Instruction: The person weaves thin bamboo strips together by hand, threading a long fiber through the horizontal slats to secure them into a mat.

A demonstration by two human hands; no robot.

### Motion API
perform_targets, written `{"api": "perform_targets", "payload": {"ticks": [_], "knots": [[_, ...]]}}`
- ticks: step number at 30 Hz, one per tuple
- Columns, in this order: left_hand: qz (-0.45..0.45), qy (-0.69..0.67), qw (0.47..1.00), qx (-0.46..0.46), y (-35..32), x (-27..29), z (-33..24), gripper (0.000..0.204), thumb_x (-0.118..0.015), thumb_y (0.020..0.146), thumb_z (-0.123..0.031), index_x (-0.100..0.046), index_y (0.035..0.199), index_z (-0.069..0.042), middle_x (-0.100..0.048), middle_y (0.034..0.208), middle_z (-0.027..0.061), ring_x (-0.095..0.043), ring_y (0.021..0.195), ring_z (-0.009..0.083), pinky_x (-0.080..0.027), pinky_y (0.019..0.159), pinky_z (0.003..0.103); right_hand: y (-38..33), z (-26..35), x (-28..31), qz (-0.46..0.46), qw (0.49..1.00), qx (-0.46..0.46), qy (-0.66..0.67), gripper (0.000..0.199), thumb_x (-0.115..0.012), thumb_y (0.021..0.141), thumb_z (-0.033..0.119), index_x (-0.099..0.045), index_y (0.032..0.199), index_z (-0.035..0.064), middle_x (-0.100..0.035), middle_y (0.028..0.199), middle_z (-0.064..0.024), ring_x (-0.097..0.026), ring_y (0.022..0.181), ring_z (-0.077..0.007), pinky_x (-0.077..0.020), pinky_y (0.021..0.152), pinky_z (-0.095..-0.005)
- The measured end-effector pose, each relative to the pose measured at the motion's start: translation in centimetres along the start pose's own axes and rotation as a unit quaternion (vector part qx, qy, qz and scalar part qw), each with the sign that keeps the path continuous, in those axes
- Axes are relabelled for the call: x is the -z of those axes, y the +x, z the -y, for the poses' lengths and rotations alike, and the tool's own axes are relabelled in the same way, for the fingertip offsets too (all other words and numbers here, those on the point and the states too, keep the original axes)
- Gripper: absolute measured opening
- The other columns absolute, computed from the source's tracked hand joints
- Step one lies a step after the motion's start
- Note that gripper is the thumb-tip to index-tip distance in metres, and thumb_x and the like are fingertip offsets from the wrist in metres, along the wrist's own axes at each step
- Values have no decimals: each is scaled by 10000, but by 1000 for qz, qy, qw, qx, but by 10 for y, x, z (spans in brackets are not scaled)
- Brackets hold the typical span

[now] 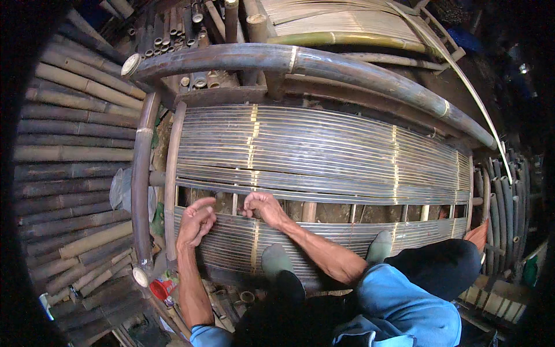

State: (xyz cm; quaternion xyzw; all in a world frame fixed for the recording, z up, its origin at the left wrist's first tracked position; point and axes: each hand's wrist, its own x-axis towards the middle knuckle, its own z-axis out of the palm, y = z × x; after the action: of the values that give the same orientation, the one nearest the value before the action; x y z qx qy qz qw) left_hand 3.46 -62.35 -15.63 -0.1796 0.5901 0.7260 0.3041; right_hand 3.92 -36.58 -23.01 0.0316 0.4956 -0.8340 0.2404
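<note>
Dark bamboo slats (324, 151) lie side by side in a low bamboo frame, with pale bands across them at the joints. A lengthwise gap parts them from a nearer set of slats (324, 232). My left hand (198, 222) is by the gap's left end, fingers curled and the index finger bent toward the right. Just right of it, my right hand (263, 208) is over the gap, with its fingers bent in and closed. Whatever either hand pinches, if anything, is too small or hidden to make out. Pale crosspieces (309, 211) show in the gap.
A thick bamboo rail (231, 59) curves along the far side, and another bamboo pole (140, 185) stands at the left. Stacked bamboo poles (75, 153) fill the left. My feet, in grey-green socks (276, 260), rest on the near slats. A red container (163, 288) lies lower left.
</note>
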Motion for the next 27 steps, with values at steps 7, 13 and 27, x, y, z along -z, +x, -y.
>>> {"api": "perform_targets", "payload": {"ticks": [7, 13, 27], "knots": [[-6, -137, 985, -108, -13, -76, 24, 896, -672, 815, 78, -260, 1584, -126, -699, 1093, 141, -674, 791, 150, -513, 503, 204, -22, 74, -34, 140, 955, 101, -242, 195, -563, 937, 105, -711, 953, -21, -735, 888, -133, -671, 746, -236, -543, 746, -376], [-240, 400, 853, -234, -21, -30, 52, 561, -759, 765, -24, -636, 1308, -98, -692, 843, 88, -646, 739, 209, -527, 726, 329, -17, 74, -42, 133, 909, 105, -382, 201, -572, 923, 111, -714, 986, -17, -723, 878, -187, -681, 776, -262, -539, 743, -400], [-338, 227, 906, 116, -452, 144, 78, 254, -719, 812, -133, -536, 671, -29, -637, 696, 59, -568, 635, 124, -431, 624, 293, 27, 64, -15, 35, 871, 141, -469, 259, -541, 883, 194, -732, 903, 20, -679, 818, -254, -662, 736, -423, -528, 706, -483]]}}
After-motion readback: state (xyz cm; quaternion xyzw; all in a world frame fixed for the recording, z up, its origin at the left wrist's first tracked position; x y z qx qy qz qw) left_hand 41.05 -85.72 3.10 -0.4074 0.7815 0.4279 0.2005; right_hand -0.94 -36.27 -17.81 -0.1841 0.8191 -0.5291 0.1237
